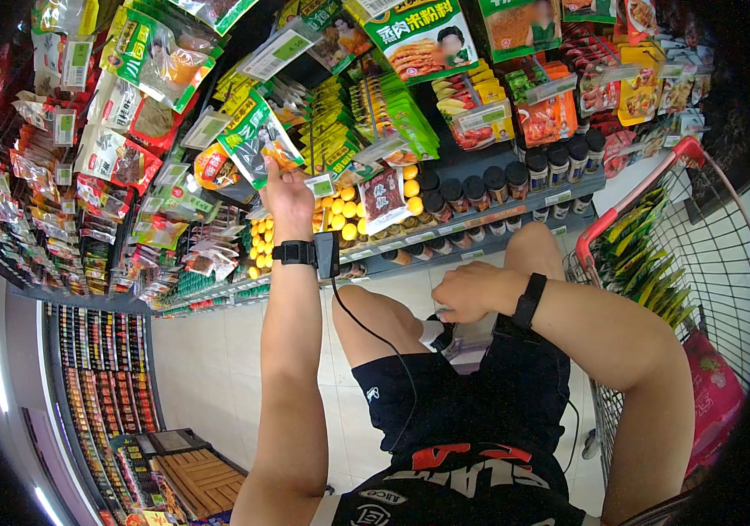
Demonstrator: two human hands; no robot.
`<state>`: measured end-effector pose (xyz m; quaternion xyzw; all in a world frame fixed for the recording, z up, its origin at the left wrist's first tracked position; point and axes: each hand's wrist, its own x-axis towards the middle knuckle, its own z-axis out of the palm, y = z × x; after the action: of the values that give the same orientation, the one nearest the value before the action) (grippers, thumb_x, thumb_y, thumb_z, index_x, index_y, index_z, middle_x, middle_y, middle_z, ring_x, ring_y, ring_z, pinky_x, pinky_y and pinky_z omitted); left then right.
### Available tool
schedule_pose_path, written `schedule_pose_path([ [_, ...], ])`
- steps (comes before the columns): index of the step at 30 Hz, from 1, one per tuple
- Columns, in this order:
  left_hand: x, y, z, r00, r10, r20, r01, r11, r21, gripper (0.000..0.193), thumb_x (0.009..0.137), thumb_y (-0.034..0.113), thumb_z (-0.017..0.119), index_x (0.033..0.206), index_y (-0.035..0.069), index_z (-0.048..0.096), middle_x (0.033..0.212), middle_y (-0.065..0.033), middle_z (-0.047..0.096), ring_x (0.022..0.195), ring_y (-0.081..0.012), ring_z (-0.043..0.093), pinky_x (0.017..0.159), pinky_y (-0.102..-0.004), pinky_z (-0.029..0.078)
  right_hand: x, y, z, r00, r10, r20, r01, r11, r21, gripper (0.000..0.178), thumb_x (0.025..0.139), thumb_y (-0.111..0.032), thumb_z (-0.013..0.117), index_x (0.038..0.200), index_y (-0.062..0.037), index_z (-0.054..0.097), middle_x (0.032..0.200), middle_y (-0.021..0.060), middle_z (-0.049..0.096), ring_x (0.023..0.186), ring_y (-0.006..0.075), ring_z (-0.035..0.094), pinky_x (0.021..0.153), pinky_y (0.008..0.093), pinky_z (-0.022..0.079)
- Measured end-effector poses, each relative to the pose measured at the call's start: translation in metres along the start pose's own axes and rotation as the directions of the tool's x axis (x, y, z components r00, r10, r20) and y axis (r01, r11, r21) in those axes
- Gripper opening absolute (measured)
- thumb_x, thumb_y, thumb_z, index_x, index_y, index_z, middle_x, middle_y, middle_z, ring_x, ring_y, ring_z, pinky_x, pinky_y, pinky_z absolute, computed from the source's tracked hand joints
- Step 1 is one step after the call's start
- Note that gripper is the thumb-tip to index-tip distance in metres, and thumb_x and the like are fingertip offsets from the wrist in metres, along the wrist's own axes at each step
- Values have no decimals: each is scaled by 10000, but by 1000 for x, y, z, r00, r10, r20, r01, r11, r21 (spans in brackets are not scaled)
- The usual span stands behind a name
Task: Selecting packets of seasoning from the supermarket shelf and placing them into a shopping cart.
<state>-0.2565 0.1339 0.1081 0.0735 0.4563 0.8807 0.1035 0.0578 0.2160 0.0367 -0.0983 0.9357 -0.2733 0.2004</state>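
Observation:
My left hand (pixel 288 195) reaches up to the shelf rack and grips the lower edge of a green and white seasoning packet (pixel 257 138). The thumb lies over the packet's front, and the other fingers are partly hidden. Whether the packet still hangs from its hook, I cannot tell. Close to this hand are yellow-green packets (pixel 333 131) in a row and a white price tag (pixel 320 185). Lower down, my right hand (pixel 471 291) is near my bent knee, back upward, its fingers curled in. No object shows in it; its palm is hidden.
Hanging packets fill the racks at left and above. Dark-capped jars (pixel 473 189) and yellow-capped bottles (pixel 338 213) line the lower shelf. A shopping cart (pixel 689 151) holding green packets (pixel 642 254) and a pink package (pixel 715 394) stands at my right. A black cable (pixel 375 331) hangs from my left wrist.

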Motion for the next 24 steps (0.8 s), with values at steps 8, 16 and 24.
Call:
schedule_pose_path([
  [8,14,0,-9,998,0,-60,-3,998,-58,204,913,124,632,1105,106,566,1076,-45,634,945,-173,602,794,-298,509,-1,-4,-7,999,9,39,-10,999,40,393,846,-331,631,1044,7,660,1087,240,631,1034,388,614,870,467,500],
  [16,10,9,-1,972,19,-234,-7,999,53,147,917,132,629,1042,102,559,1052,-39,633,927,-181,609,784,-324,507,-2,0,-2,1000,12,3,-12,998,54,387,837,-323,639,1026,14,666,1083,244,632,1024,385,618,869,463,500],
  [24,9,10,-12,994,48,-102,-44,998,35,245,875,186,699,985,94,500,956,-30,614,846,-169,577,742,-320,479,0,2,1,1000,14,10,-14,999,39,379,836,-310,650,1016,23,668,1066,237,640,1004,390,626,829,470,511],
])
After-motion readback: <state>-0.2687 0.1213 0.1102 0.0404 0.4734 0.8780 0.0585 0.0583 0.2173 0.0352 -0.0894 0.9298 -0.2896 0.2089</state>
